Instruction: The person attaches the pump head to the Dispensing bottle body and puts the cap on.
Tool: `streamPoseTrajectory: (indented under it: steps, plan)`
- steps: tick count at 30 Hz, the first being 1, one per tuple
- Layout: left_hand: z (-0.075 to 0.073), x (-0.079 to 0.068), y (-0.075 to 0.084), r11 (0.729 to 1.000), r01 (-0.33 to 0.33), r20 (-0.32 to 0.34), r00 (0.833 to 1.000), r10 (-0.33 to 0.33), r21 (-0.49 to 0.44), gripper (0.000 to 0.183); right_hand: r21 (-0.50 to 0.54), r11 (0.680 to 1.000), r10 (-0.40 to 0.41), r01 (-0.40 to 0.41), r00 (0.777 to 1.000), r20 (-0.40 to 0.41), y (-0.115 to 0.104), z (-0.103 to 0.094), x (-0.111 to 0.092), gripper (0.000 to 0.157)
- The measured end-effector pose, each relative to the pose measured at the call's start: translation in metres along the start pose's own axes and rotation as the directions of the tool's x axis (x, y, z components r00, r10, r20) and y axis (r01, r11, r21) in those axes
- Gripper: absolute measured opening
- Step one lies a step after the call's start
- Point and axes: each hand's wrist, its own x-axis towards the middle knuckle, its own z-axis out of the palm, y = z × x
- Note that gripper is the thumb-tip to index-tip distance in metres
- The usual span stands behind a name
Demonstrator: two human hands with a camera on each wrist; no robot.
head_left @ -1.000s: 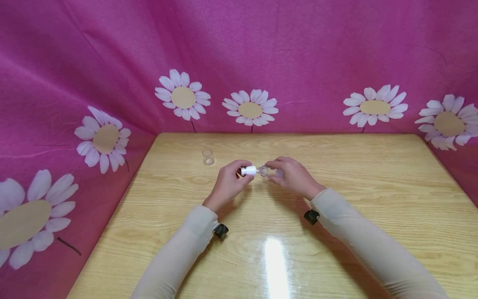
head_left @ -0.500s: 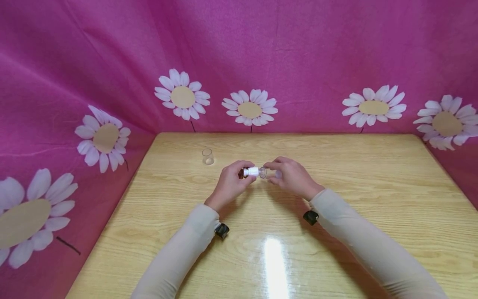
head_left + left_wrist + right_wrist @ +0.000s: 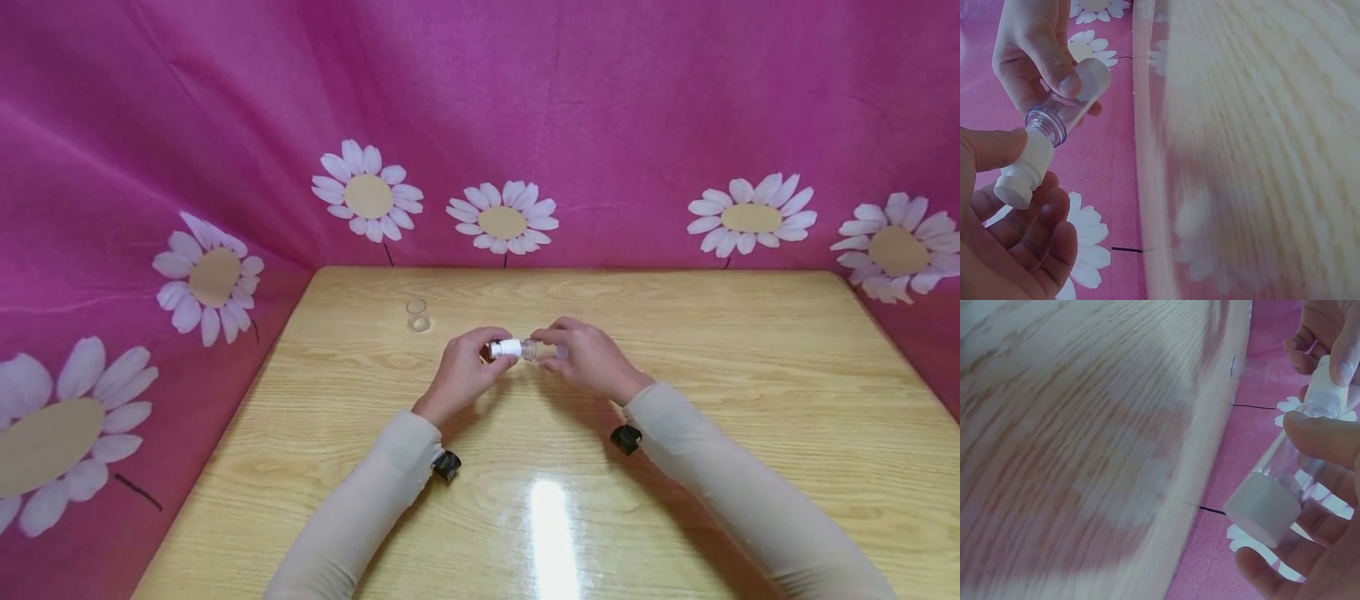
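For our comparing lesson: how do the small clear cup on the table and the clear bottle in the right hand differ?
The cup stands upright on the table; the bottle is tipped sideways in the right hand. The bottle has a white end; the cup shows no white part. Both have see-through walls.

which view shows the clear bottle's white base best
The right wrist view: the white base is large and mostly uncovered. The left wrist view shows it smaller, partly behind the right hand; the head view, a tiny pale patch.
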Motion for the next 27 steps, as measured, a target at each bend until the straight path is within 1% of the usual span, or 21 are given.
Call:
streamPoseTrajectory:
  steps: [3,13,19,27]
  plan:
    - [0.0008,-0.0012,-0.001,1.0,0.018,0.001,1.0,-0.018,0.0,0.026,0.003,1.0,-0.005,0.005,1.0,0.006,0.0003,0.0011,0.0003,0.041]
    - [0.0049,-0.0035,-0.0053,0.999,0.042,0.017,0.999,-0.042,-0.012,0.028,0.0,1.0,-0.019,0.019,1.0,0.003,0.0055,0.0048,0.0002,0.039]
    - [0.0035,-0.0029,-0.0055,0.998,0.051,0.024,0.998,-0.05,-0.025,0.027,0.019,1.0,0.002,-0.003,1.0,0.019,0.0042,0.0052,0.001,0.039]
    - [0.0037,-0.0019,-0.0068,0.998,0.051,0.039,0.998,-0.05,-0.037,0.028,0.016,1.0,0.016,-0.016,0.999,0.031,0.0023,0.005,0.0019,0.039]
